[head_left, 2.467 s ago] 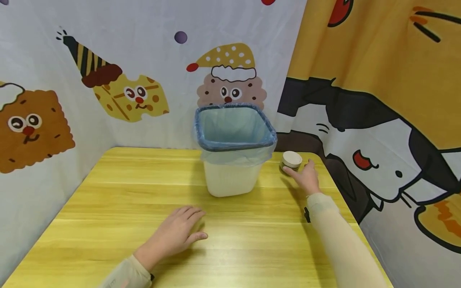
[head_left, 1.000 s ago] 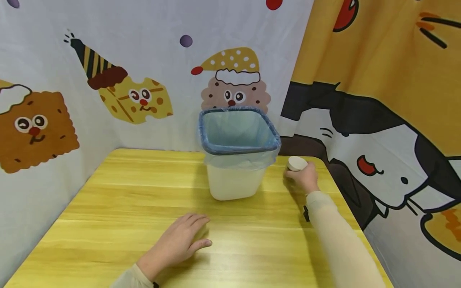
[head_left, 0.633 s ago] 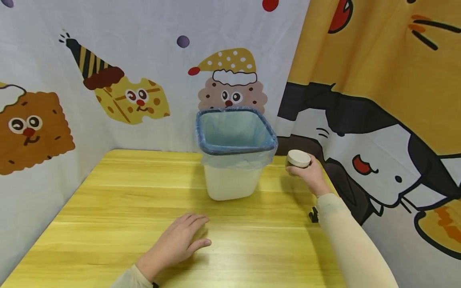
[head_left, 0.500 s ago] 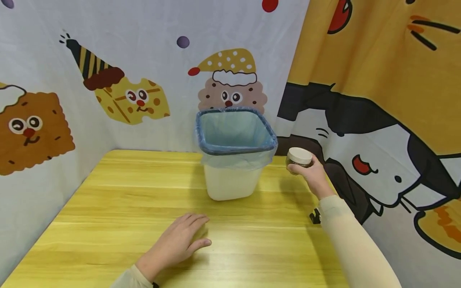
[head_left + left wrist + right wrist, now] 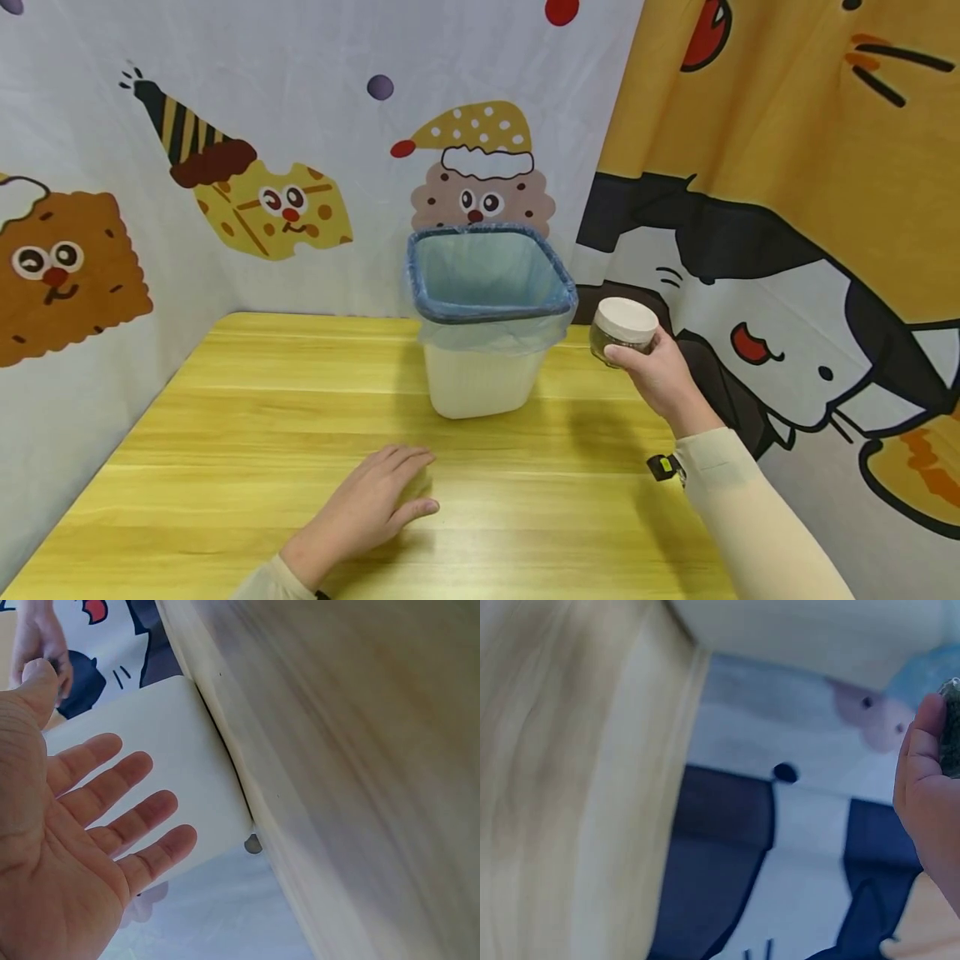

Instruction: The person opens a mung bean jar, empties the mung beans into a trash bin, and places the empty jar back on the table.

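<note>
In the head view my right hand (image 5: 663,379) grips a small jar (image 5: 624,323) with a white lid and dark contents seen through its clear side. The jar is held above the table, right of the bin. Only its dark, clear-walled side (image 5: 952,735) shows at the edge of the right wrist view. A white bin (image 5: 483,379) with a bluish bag folded over its rim stands at the back middle of the table. My left hand (image 5: 367,504) is at the front of the table, fingers relaxed and apart, holding nothing; its palm (image 5: 60,877) shows in the left wrist view.
The yellow wood-grain table (image 5: 262,417) carries the bin. Behind it hangs a white cloth (image 5: 300,100) printed with cartoon food. A yellow cloth (image 5: 750,125) with a cartoon animal hangs along the right side.
My right hand took hold of the jar by its side, lifted it off the table and brought it nearer to me. My left hand stayed almost in place.
</note>
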The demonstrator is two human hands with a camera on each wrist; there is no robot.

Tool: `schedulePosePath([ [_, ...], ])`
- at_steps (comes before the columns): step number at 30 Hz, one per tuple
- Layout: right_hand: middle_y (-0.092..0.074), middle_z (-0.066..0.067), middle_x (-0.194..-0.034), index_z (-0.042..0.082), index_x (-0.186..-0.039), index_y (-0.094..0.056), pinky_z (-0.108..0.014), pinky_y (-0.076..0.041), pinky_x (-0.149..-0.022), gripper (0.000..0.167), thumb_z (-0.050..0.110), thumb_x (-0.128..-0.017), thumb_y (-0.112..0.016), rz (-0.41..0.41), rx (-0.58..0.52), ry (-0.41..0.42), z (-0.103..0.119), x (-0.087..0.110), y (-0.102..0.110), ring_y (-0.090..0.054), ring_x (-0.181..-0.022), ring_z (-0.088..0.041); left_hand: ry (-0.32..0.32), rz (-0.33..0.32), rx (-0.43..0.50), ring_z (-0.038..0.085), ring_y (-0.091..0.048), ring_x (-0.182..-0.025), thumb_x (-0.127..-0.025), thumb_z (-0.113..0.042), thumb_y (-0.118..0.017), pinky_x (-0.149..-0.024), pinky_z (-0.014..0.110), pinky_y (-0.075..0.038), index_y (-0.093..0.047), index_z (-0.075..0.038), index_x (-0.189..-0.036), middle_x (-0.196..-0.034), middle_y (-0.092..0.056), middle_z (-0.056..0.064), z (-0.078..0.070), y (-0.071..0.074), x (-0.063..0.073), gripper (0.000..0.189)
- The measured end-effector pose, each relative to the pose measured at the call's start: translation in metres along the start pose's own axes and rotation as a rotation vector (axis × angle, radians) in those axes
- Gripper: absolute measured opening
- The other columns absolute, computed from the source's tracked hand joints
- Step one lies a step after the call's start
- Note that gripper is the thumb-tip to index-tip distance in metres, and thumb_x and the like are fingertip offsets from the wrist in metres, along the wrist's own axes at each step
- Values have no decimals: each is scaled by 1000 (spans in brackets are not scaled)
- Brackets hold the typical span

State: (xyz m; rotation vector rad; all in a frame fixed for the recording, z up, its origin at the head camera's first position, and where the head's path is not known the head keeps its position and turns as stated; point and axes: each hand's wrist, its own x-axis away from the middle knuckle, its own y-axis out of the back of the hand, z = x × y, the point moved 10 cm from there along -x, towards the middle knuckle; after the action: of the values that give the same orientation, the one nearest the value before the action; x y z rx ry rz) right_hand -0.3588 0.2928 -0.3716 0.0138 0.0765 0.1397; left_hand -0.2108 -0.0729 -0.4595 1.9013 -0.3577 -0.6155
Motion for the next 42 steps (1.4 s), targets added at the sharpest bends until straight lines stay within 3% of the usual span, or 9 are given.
schedulePosePath([
  [4,-49,5,-145,15,-157,-33,-15,-53,-103,70,4,-99,-70,55,34,55,15,17,-19,-53,-132,-11,-5,-5,3,28,-62,-137,-101,-51,-69,-114,52,-54,-64,-13,-147,-149,-66,4,0,0,0,60],
  [13,-62,4,-136,15,-147,-49,-22,-57,-100,59,0,-95,-72,213,-46,194,34,48,-73,-62,-121,-10,8,-59,59,28,-62,-138,-103,-54,-65,-112,53,-55,-65,-13,-146,-150,-65,2,-2,5,-1,59],
  [17,-64,5,-134,13,-147,-50,-23,-58,-98,59,5,-95,-76,272,-30,199,31,56,-100,-63,-119,-11,9,-125,101,27,-62,-138,-103,-53,-66,-112,52,-56,-65,-13,-146,-150,-65,4,-4,16,-1,59],
  [23,-66,5,-133,0,-149,-48,-24,-59,-96,69,9,-90,-82,271,75,192,21,64,-126,-65,-117,-11,-2,-240,164,26,-62,-138,-100,-42,-74,-110,51,-57,-62,-11,-148,-151,-65,7,-11,34,-7,58],
  [26,-66,3,-132,-6,-150,-44,-24,-59,-97,75,9,-88,-84,261,83,170,12,69,-135,-66,-117,-11,38,-283,241,30,-60,-140,-99,-37,-77,-112,59,-54,-60,-11,-150,-153,-62,7,-10,40,-10,60],
  [30,-66,2,-132,-3,-151,-45,-25,-59,-97,78,13,-87,-86,256,57,120,-1,73,-150,-67,-116,-11,87,-377,410,36,-56,-143,-97,-31,-79,-113,68,-49,-59,-13,-151,-157,-60,7,-6,52,-15,61],
  [34,-67,0,-131,-3,-150,-46,-27,-60,-96,80,19,-86,-89,300,-21,111,-11,78,-170,-68,-115,-13,48,-442,569,37,-51,-148,-99,-46,-74,-113,73,-46,-58,-19,-154,-161,-56,7,-10,66,-26,63],
  [38,-67,-1,-132,-5,-150,-45,-28,-60,-96,82,23,-87,-89,365,-94,102,-20,84,-189,-67,-116,-14,1,-428,649,35,-47,-151,-98,-72,-61,-114,75,-42,-56,-25,-155,-164,-53,5,-22,74,-41,75],
  [42,-67,-1,-131,-5,-150,-44,-29,-60,-95,81,24,-88,-88,416,-113,82,-25,89,-203,-67,-115,-15,-24,-357,725,32,-46,-152,-95,-72,-64,-116,72,-42,-56,-26,-155,-164,-52,2,-32,70,-52,76],
])
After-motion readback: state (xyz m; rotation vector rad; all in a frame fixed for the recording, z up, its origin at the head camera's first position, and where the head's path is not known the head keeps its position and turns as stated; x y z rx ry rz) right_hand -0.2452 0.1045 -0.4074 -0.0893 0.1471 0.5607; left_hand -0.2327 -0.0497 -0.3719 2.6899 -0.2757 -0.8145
